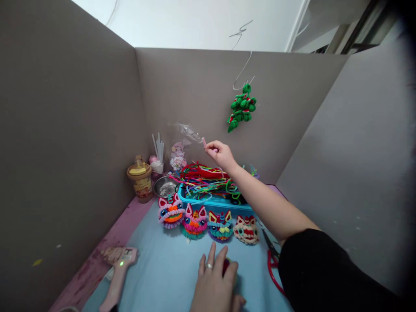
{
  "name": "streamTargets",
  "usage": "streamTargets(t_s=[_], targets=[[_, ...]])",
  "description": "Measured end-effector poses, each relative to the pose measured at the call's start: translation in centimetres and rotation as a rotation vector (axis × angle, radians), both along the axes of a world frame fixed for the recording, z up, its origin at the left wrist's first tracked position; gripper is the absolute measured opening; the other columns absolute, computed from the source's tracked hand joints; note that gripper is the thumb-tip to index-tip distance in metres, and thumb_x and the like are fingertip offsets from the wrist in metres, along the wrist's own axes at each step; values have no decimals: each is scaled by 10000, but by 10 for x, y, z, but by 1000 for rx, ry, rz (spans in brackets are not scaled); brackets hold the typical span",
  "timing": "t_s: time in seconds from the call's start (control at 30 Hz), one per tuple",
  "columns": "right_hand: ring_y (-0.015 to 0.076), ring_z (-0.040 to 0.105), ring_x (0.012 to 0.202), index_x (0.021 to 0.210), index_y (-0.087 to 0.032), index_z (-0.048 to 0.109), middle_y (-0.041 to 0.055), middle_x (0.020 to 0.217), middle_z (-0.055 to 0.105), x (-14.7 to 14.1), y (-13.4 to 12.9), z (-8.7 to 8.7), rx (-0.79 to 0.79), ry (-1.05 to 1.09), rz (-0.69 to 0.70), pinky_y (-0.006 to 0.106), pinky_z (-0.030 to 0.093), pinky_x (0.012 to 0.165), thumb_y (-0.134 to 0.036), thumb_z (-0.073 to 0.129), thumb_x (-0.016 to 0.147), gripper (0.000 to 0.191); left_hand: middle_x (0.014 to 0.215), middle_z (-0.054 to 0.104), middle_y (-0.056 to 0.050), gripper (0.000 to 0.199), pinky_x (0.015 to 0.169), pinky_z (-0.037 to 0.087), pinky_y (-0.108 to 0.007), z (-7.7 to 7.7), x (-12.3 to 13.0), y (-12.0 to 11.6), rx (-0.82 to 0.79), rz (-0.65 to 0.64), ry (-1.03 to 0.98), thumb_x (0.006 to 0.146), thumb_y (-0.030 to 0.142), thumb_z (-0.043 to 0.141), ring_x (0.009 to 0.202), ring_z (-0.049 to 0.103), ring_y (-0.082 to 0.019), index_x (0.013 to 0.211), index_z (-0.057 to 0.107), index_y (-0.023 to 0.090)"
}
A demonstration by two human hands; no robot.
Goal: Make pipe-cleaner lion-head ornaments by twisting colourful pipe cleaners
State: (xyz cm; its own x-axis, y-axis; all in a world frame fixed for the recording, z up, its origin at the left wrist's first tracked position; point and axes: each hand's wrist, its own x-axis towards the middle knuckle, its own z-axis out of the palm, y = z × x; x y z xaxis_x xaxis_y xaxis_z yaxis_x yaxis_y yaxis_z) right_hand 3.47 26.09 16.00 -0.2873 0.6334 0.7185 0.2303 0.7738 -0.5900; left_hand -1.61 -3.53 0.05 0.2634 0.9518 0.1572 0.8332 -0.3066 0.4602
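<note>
My right hand is raised over the tray, fingers pinched on a thin pink strip. Clear crinkled plastic extends leftward from the strip's upper end; what it is I cannot make out. Low over the blue mat, my left hand, with a ring on one finger, curls over a small dark red piece, mostly hidden beneath the fingers. Just beyond stand several fuzzy lion heads made of pipe cleaners: a lilac one, a pink one, a teal one and a cream one.
A blue tray heaped with coloured pipe cleaners stands behind. Red-handled scissors lie right, a pink glue gun left. A brown cup and metal bowl sit back left. A green ornament hangs on the back panel.
</note>
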Motion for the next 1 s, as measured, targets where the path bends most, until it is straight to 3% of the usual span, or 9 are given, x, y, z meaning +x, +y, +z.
streamTargets(t_s=[0.13,0.23,0.33,0.43,0.5,0.57,0.73,0.87,1.0], targets=[[77,431,582,775,-176,555,-41,661,496,1,-30,38,-65,280,179,198,365,555,-309,594,751,140,1382,436,-119,428,1007,311,-582,14,-7,-2,37,-34,-122,745,255,587,1333,279,-341,1172,556,251],[51,389,496,785,-209,483,-53,668,479,10,-60,61,-103,484,276,158,314,455,-285,562,788,110,1312,483,-125,380,1001,353,-510,23,-11,-2,200,25,-329,797,186,508,1253,402,-274,1173,526,228],[32,372,440,787,-208,455,-53,667,508,33,-90,77,-169,545,325,138,278,402,-241,525,798,79,1081,558,-109,291,902,437,-392,29,-15,1,399,223,-701,825,239,511,1029,538,-210,1112,490,194],[25,344,375,788,-195,453,-65,586,500,62,-116,77,-328,511,323,129,237,355,-205,507,784,56,918,527,-49,217,789,456,-285,34,-22,8,497,472,-1097,831,297,529,848,547,-154,1013,470,196],[27,329,339,784,-184,466,-73,527,495,79,-135,62,-506,414,309,129,198,323,-172,530,737,80,910,523,-36,209,738,447,-243,36,-25,15,468,506,-1239,830,330,530,811,537,-134,986,487,197],[31,325,314,769,-171,484,-76,485,497,91,-157,35,-705,274,301,132,163,297,-132,563,676,128,881,542,-31,233,669,442,-219,36,-27,22,316,468,-1323,798,334,573,764,542,-124,973,515,191],[20,306,302,724,-171,469,-75,472,517,100,-219,-57,-1044,257,309,131,151,290,-160,606,639,162,889,627,-73,334,582,432,-210,33,-18,27,-262,92,-1458,723,329,659,709,587,-127,1003,615,151],[18,318,316,785,-165,517,-76,503,534,93,-250,-114,-1117,244,402,139,162,309,-252,651,637,218,788,650,-62,333,510,378,-176,31,-9,22,-404,-52,-1447,685,317,708,605,556,-93,954,668,124],[21,364,368,731,-153,524,-66,510,543,83,-260,-137,-1057,279,421,143,210,357,-229,676,607,211,713,636,-36,285,477,364,-166,25,-8,20,-411,-88,-1388,654,288,738,539,531,-76,866,658,115]])
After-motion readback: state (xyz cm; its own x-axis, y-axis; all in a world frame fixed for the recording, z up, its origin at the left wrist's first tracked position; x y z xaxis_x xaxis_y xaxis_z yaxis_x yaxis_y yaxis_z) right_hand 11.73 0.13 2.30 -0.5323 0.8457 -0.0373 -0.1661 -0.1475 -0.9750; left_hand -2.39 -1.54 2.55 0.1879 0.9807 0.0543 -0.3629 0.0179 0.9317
